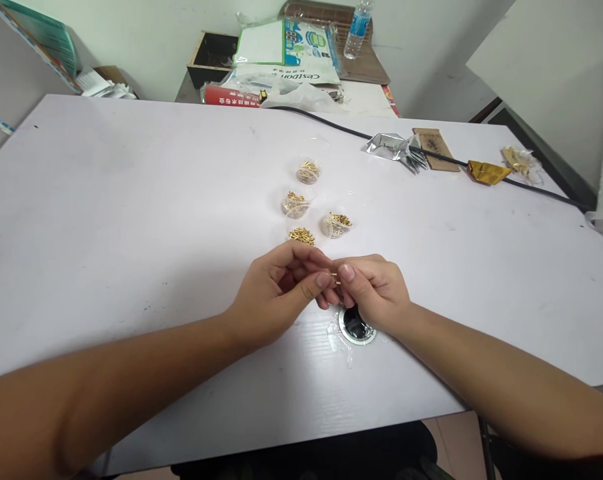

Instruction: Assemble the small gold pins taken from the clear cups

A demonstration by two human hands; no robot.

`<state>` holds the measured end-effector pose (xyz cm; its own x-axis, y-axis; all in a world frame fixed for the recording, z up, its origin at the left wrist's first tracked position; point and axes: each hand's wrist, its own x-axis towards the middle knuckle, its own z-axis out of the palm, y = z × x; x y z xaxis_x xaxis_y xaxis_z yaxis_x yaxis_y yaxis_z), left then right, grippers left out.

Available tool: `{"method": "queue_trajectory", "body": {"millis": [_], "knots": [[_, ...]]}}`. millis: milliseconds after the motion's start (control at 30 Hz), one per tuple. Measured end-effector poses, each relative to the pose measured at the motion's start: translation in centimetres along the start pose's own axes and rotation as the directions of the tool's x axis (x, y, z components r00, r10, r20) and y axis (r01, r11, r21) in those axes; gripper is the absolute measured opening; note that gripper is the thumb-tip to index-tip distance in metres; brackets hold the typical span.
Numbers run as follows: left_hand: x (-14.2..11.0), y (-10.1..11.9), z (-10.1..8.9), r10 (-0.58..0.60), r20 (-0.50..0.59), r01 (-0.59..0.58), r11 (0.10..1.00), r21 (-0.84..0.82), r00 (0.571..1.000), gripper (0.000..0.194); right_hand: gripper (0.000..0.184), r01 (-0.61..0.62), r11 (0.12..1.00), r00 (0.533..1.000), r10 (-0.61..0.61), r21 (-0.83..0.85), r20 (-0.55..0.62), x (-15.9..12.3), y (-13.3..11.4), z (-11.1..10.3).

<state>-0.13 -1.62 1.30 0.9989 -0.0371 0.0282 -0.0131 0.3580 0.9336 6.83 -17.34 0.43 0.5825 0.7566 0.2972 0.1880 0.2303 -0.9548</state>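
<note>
My left hand (296, 283) and my right hand (369, 283) meet fingertip to fingertip above the table. Pinched between them are small gold metal pins (335, 279), mostly covered by the thumbs, so their exact shape is hard to see. Both hands are closed on these pins. Just beyond my left fingers lies a pile of gold pins (301, 235), partly hidden by the hand. Farther off stand three small clear bags of gold pins: one bag (336, 225) at right, another bag (295, 205) at left, and the farthest bag (309, 171).
A round black grommet (357, 327) sits below my right hand. A black cable (331, 125) crosses the far right, by silver foil (394, 148), brown cardboard (435, 150) and gold foil (487, 173). Behind the white table (131, 200) are a water bottle (357, 30) and a black box (211, 60).
</note>
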Motion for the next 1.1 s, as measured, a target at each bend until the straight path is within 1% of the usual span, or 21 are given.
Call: {"method": "queue_trajectory", "body": {"millis": [133, 267, 367, 433, 567, 667, 867, 1100], "knots": [[-0.08, -0.1, 0.04, 0.028, 0.036, -0.028, 0.999, 0.018, 0.999, 0.008, 0.047, -0.003, 1.0, 1.0, 0.002, 0.02, 0.007, 0.01, -0.08, 0.05], [-0.09, -0.37, -0.21, 0.053, 0.075, -0.053, 0.999, -0.001, 0.996, 0.005, 0.047, -0.013, 1.0, 1.0, 0.013, 0.001, 0.024, -0.14, -0.05, -0.09], [-0.15, -0.51, -0.49, 0.028, 0.119, -0.024, 0.999, -0.032, 0.992, 0.005, 0.049, -0.053, 0.994, 0.999, 0.053, -0.092, -0.009, -0.37, 0.07, -0.3], [-0.17, -0.56, -0.61, 0.001, 0.136, 0.005, 0.999, -0.047, 0.991, 0.007, 0.051, -0.06, 0.988, 0.998, 0.057, -0.146, -0.029, -0.48, 0.11, -0.41], [-0.1, -0.49, -0.62, -0.017, 0.114, 0.024, 0.998, -0.054, 0.993, 0.007, 0.051, -0.049, 0.99, 0.999, 0.051, -0.129, 0.014, -0.5, 0.07, -0.5], [-0.05, -0.34, -0.58, -0.032, 0.089, 0.035, 0.999, -0.037, 0.996, 0.014, 0.052, -0.078, 0.986, 0.997, 0.078, -0.15, -0.002, -0.5, 0.05, -0.51], [0.05, -0.44, -0.61, -0.022, 0.096, 0.025, 0.999, -0.029, 0.995, 0.014, 0.05, -0.057, 0.993, 0.998, 0.059, -0.103, 0.024, -0.47, 0.01, -0.45], [0.12, -0.54, -0.76, -0.031, 0.1, 0.031, 1.0, -0.005, 0.995, 0.013, 0.048, -0.04, 0.991, 0.999, 0.043, -0.13, 0.027, -0.29, -0.1, -0.38]]}}
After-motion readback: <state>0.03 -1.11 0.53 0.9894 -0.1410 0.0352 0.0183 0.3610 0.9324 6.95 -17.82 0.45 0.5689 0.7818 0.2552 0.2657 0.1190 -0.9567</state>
